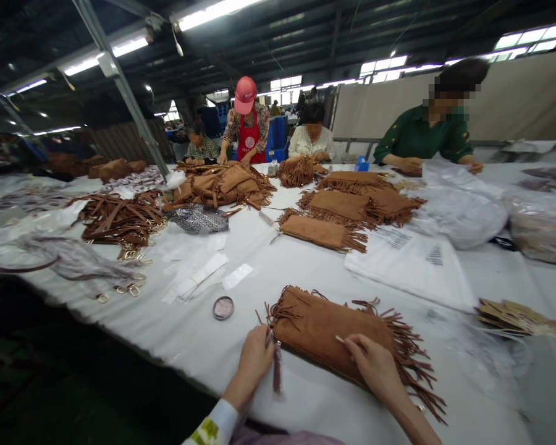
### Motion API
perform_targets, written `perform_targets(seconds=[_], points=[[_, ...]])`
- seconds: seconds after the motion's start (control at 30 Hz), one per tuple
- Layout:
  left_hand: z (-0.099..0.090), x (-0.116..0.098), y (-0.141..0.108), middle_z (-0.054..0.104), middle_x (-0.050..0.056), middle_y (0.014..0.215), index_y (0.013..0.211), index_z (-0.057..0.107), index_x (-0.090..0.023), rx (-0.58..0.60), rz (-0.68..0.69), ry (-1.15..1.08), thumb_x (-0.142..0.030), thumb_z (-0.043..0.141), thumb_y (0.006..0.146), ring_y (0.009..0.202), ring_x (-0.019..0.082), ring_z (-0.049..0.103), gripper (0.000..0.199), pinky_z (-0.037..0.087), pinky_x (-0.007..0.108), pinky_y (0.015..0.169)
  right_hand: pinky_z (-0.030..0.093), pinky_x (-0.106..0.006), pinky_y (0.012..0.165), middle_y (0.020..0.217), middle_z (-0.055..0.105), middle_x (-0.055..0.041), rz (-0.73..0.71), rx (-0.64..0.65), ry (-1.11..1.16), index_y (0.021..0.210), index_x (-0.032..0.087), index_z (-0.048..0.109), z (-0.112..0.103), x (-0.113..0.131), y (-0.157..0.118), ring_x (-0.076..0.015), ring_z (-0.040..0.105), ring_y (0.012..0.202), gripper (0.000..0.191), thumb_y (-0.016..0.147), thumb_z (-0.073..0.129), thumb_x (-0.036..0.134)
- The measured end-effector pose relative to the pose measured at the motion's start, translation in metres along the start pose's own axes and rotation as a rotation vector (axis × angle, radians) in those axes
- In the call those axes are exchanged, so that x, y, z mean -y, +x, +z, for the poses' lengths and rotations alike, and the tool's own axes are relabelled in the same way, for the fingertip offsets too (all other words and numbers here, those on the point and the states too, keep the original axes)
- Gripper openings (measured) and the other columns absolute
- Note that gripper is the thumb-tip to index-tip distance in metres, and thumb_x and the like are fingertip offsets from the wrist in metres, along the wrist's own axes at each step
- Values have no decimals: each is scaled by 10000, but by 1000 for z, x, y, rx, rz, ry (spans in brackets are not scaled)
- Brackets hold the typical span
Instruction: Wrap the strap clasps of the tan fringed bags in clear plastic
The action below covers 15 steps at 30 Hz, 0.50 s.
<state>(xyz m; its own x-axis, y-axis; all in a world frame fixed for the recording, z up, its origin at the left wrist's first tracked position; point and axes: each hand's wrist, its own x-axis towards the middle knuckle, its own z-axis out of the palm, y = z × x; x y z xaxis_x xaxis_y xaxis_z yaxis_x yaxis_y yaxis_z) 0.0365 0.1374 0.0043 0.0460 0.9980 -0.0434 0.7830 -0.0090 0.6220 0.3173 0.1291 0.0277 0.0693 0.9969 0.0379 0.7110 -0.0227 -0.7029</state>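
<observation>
A brown suede bag with fringe at its ends lies flat on the white table, right in front of me. At its left end my left hand is closed, fingers pinching the corner. A dark tassel hangs beside those fingers, and what exactly they grip there is partly hidden. Over the bag's near half, my right hand pinches a small thin stick with a pale tip. The rest of the stick is hidden by the fingers. Beyond the left hand sits a small round tin with pinkish contents.
More fringed bags lie ahead, beside a big brown pile. Brown straps with gold clasps are heaped at left. White paper strips, plastic bags and tan tags lie around. Several co-workers stand or sit across the table.
</observation>
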Motion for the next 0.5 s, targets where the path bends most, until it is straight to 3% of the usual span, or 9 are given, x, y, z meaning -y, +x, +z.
perform_targets(seconds=[0.07,0.17,0.33,0.5], points=[[-4,-4,6,594,70,851,822,514,-194,-37,-5,7,-158,403,799,829,204,547,119,386,302,749,495,-326,613,632,697,-50,79,23,87,820,193,675,2,5,-2,-228,656,605,371,809,441,481],[-13,-4,13,571,18,731,894,482,-207,-56,-36,-97,-145,397,807,702,175,540,137,359,272,663,516,-315,577,727,735,-73,112,51,187,891,174,706,6,9,-4,-233,675,622,391,777,478,471],[-17,7,18,545,-37,577,956,520,-194,97,-243,-441,-184,462,791,518,128,489,175,338,229,533,526,-329,671,828,749,-72,-44,95,74,852,207,743,1,11,-3,-239,689,693,334,758,518,436],[-12,12,17,572,-30,545,868,567,-171,201,-330,-581,-424,423,840,357,75,383,293,255,204,381,516,-360,752,827,746,-86,-134,68,-30,765,216,745,3,10,0,-258,688,782,322,769,496,419]])
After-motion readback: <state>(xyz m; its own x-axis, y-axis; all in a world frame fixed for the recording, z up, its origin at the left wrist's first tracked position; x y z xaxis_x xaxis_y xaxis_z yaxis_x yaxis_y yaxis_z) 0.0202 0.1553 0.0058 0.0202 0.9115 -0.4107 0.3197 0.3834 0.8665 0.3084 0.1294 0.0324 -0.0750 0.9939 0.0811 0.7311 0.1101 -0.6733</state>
